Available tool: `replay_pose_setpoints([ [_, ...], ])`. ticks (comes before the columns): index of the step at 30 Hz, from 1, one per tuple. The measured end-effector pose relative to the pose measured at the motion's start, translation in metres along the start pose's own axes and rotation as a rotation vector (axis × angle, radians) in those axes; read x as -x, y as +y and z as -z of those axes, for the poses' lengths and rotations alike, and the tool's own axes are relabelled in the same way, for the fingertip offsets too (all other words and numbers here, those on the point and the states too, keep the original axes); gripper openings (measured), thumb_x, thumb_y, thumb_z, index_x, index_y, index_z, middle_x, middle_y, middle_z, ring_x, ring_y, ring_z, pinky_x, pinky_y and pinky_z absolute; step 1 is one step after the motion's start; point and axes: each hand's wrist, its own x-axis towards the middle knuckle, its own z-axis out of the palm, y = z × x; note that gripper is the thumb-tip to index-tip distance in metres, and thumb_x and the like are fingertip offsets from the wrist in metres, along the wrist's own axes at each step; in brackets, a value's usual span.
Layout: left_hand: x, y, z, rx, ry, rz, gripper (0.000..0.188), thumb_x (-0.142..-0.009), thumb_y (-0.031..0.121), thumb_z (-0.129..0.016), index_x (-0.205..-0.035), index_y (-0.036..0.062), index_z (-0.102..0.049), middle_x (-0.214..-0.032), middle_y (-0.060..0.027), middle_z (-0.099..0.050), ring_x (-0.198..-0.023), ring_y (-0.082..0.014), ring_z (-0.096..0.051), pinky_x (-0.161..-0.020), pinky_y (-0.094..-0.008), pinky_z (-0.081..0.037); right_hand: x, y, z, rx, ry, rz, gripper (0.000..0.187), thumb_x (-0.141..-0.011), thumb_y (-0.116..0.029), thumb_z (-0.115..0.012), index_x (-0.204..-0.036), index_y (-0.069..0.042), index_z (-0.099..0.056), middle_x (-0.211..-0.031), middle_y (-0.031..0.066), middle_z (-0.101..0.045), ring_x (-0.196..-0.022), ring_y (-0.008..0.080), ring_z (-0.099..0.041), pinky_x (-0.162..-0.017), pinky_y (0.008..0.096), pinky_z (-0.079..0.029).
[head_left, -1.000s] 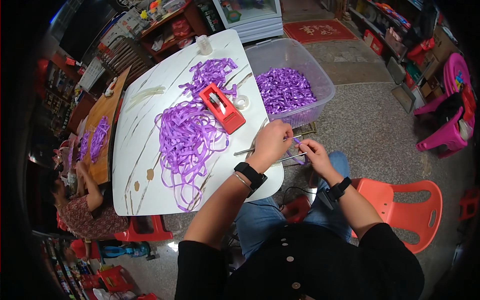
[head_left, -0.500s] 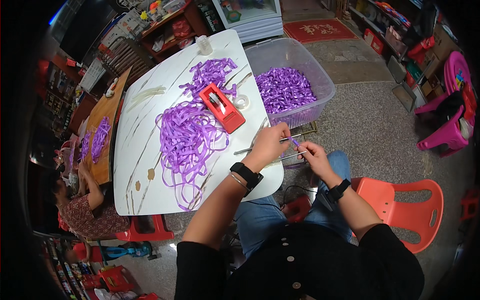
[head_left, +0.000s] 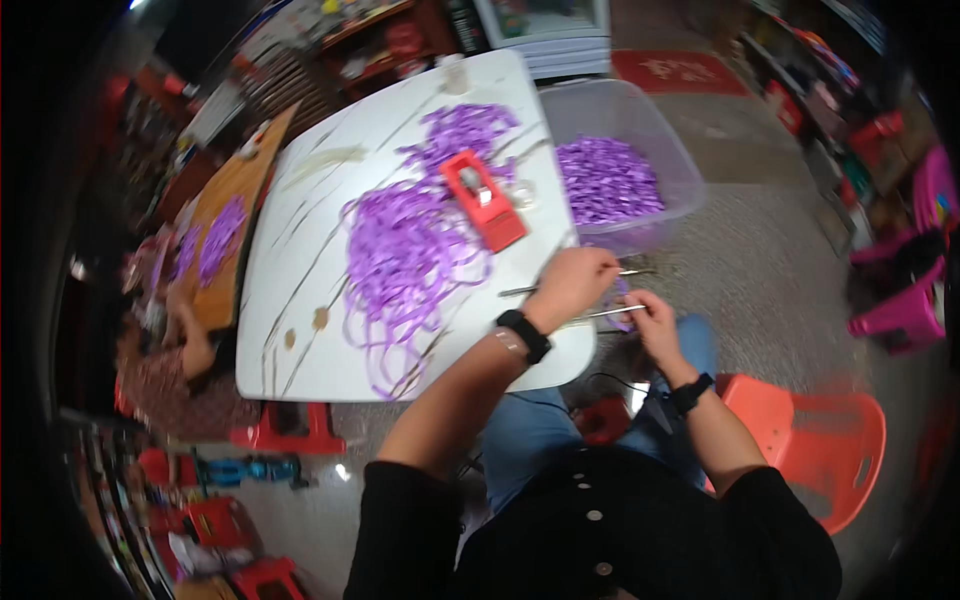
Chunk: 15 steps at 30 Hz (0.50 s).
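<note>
Purple ribbon (head_left: 622,297) pinched between both hands, right hand (head_left: 655,322) below left hand (head_left: 575,285).

Purple strip (head_left: 622,300) between hands, blurred

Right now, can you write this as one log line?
left hand: on purple ribbon | right hand: holds metal rod | ribbon pile on table

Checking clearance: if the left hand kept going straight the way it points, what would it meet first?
Probably the clear plastic bin of purple ribbon pieces just past the left hand; depth is unclear.
</note>
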Motion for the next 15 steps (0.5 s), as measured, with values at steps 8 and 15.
replay_pose_setpoints([
  [8, -0.002, 0.006, -0.002, -0.049, -0.007, 0.107, 0.018, -0.067, 0.025, -0.065, -0.070, 0.0067, -0.064, -0.063, -0.0104, -0.059, -0.060, -0.0270, -0.058, -0.057, -0.0364, -0.045, 0.004, 0.008, 0.001, -0.064, -0.044, -0.051, 0.020, -0.088, -0.019, -0.048, -0.090, -0.003, -0.059, -0.068, -0.0023, -0.054, -0.064, 0.0042, -0.047, -0.058, 0.0172, -0.034],
  [15, -0.010, -0.004, -0.002, -0.022, -0.070, 0.121, 0.016, -0.067, 0.022, -0.064, -0.069, 0.0055, -0.065, -0.063, -0.0129, -0.059, -0.058, -0.0278, -0.057, -0.056, -0.0355, -0.044, 0.032, -0.008, -0.006, -0.120, -0.114, -0.175, 0.021, -0.089, -0.017, -0.046, -0.088, 0.001, -0.056, -0.077, 0.0035, -0.059, -0.072, 0.0092, -0.054, -0.070, 0.0228, -0.044],
])
